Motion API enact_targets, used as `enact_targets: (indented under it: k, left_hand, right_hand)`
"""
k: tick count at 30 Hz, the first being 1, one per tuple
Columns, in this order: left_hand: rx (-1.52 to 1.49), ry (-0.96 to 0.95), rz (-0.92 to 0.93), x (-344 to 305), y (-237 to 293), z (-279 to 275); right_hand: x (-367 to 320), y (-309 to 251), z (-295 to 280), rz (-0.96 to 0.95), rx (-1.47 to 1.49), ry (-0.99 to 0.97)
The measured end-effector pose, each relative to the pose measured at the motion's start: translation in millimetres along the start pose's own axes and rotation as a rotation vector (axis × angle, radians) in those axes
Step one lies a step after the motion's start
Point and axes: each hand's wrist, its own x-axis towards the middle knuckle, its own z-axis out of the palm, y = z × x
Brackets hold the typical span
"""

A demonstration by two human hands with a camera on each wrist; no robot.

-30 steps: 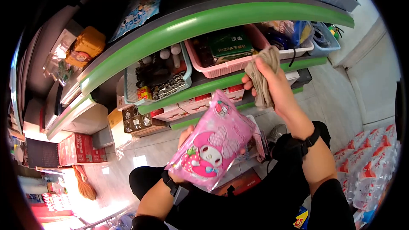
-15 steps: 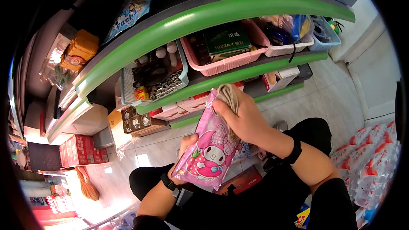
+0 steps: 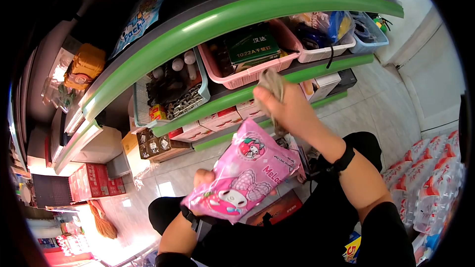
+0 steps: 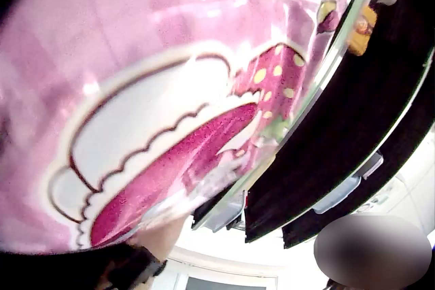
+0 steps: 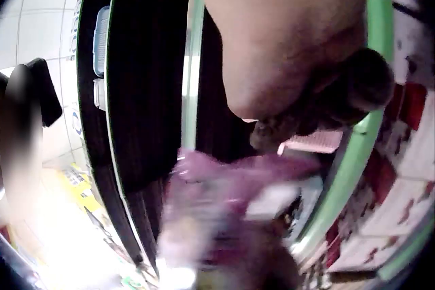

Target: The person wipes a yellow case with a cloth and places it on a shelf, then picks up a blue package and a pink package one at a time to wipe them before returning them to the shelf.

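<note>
In the head view my left hand (image 3: 203, 178) holds a pink plastic packet (image 3: 247, 168) printed with a cartoon rabbit, its thumb over the near-left edge and the other fingers mostly hidden behind. The packet's front faces up, its top end pointing toward the shelf. My right hand (image 3: 292, 109) grips a bunched grey-beige cloth (image 3: 271, 86) just above the packet's top corner. In the left wrist view the packet (image 4: 170, 99) fills most of the picture. The right wrist view shows the right hand (image 5: 299, 65) in shadow over the blurred packet (image 5: 224, 215).
Ahead runs a green-edged shelf (image 3: 237, 15). Below it stand a blue basket (image 3: 204, 91) of small hardware, a pink basket (image 3: 237, 80) with a green box (image 3: 253, 47), and a white basket (image 3: 326, 54). Wrapped bottles (image 3: 430, 183) stand at the right, a broom (image 3: 102, 220) at the left.
My right hand brought the cloth left onto the packet's top part, then lifted it off toward the shelf. The packet tilted while the cloth was on it, and now its face is turned up again.
</note>
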Motion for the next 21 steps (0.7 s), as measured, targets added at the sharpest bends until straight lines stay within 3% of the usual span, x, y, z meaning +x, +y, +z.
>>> enact_targets:
  k: [3, 5, 7, 10, 12, 17, 21]
  left_hand:
    - [-0.156, -0.044, 0.120, -10.7, 6.8, -1.3]
    - [0.091, 0.231, 0.228, -1.6, 14.2, 15.7]
    - [0.088, 0.204, 0.256, 4.3, 17.3, 14.1]
    - [0.125, 0.180, 0.239, 2.5, 11.6, 9.1]
    - [0.242, 0.271, 0.210, -0.3, 2.2, 7.2]
    - [0.134, 0.243, 0.142, -3.2, -2.3, 12.0]
    - [0.236, 0.294, 0.158, -5.0, -0.9, 13.3]
  right_hand:
    - [7.3, 9.6, -15.1, 0.172, 0.230, 0.104]
    - [9.4, 8.1, -18.9, 0.202, 0.418, 0.110]
    - [3.5, -0.3, -14.0, 0.181, 0.558, 0.117]
    - [-23.6, -21.3, 17.2, 0.108, 0.471, 0.012]
    - [-37.3, -17.5, 44.6, -0.128, 0.214, 0.012]
    - [-26.9, -11.4, 41.3, -0.039, 0.153, 0.033]
    - [-11.5, 4.5, 37.7, 0.008, 0.237, 0.117]
